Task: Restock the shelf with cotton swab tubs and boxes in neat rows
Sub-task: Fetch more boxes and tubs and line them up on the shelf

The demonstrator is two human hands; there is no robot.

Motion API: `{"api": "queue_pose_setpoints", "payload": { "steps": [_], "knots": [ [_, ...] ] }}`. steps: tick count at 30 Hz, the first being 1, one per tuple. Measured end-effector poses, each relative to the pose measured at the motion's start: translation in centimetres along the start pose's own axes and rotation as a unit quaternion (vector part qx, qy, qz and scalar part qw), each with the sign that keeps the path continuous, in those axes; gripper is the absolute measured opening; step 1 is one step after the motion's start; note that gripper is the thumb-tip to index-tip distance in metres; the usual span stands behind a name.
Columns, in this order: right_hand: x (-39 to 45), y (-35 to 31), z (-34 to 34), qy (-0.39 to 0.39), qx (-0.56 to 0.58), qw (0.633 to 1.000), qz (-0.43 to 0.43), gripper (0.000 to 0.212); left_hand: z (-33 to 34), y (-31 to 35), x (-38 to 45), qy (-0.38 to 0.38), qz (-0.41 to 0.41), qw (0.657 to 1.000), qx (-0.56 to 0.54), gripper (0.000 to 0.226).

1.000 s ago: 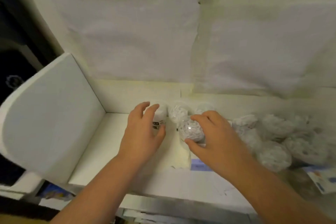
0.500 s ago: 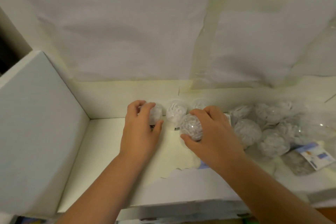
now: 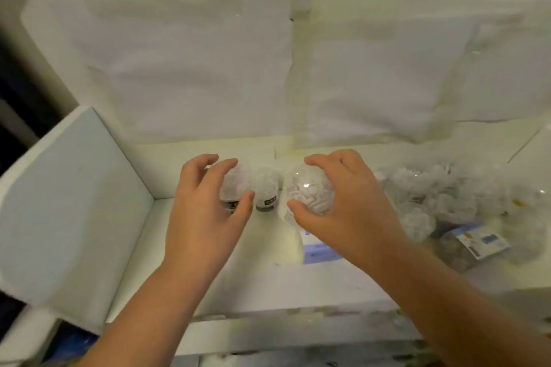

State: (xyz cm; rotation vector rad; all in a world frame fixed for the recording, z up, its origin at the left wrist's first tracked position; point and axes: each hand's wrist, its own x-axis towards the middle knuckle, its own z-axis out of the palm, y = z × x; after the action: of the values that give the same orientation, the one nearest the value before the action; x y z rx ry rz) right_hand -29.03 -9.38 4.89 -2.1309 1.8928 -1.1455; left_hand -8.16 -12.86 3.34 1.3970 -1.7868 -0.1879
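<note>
Three clear round tubs of cotton swabs stand at the back of the white shelf [image 3: 167, 247]. My left hand [image 3: 205, 211] curls around the leftmost tub [image 3: 237, 185], fingers over its top and thumb at its front. The middle tub [image 3: 266, 188] stands free between my hands, its dark label facing me. My right hand [image 3: 346, 208] grips the third tub [image 3: 310, 191] from the right side and holds it next to the middle one.
A white side panel [image 3: 68, 205] closes the shelf on the left. White cloth [image 3: 193, 68] hangs behind. A loose heap of several more tubs [image 3: 432, 197] lies at the right, with a blue-labelled pack [image 3: 474, 243]. A blue-printed box [image 3: 320, 252] lies under my right wrist.
My right hand has carried its tub back, into line with the two rear tubs. My left hand has stayed on the leftmost tub. The camera has tilted slightly.
</note>
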Motion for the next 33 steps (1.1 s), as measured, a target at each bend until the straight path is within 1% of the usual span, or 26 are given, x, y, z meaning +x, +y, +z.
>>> {"api": "queue_pose_setpoints", "payload": {
  "steps": [3, 6, 9, 14, 19, 22, 27, 30, 33],
  "knots": [
    [-2.7, 1.3, -5.0, 0.032, 0.014, 0.999, -0.004, 0.064, 0.1, 5.1, -2.0, -0.001, 0.028, 1.0, -0.008, 0.053],
    [-6.4, 3.4, -10.8, 0.047, -0.008, 0.999, 0.004, 0.064, 1.2, 11.1, -4.5, -0.02, 0.053, 0.998, -0.029, 0.054],
    [-10.4, 6.0, -17.0, 0.073, -0.029, 0.996, 0.029, 0.064, 3.1, 17.9, -7.5, -0.043, 0.088, 0.993, -0.062, 0.052],
    [-17.7, 11.0, -26.5, 0.107, -0.072, 0.989, 0.067, 0.067, 7.5, 27.9, -12.6, -0.082, 0.139, 0.983, -0.087, 0.052],
    [-24.1, 15.7, -34.3, 0.154, -0.08, 0.975, 0.137, 0.066, 11.5, 36.6, -17.0, -0.129, 0.202, 0.962, -0.132, 0.049],
    [-27.4, 17.9, -38.2, 0.165, -0.077, 0.965, 0.188, 0.067, 13.5, 41.3, -18.8, -0.157, 0.233, 0.945, -0.169, 0.046],
    [-31.4, 21.5, -42.7, 0.212, -0.108, 0.943, 0.234, 0.066, 17.4, 47.8, -20.8, -0.208, 0.28, 0.915, -0.203, 0.047],
    [-33.0, 24.4, -44.6, 0.214, -0.125, 0.931, 0.268, 0.067, 20.6, 50.6, -21.8, -0.248, 0.286, 0.901, -0.212, 0.048],
    [-33.9, 27.8, -46.2, 0.213, -0.141, 0.923, 0.289, 0.067, 24.5, 52.9, -22.6, -0.269, 0.275, 0.897, -0.218, 0.049]
  ]
}}
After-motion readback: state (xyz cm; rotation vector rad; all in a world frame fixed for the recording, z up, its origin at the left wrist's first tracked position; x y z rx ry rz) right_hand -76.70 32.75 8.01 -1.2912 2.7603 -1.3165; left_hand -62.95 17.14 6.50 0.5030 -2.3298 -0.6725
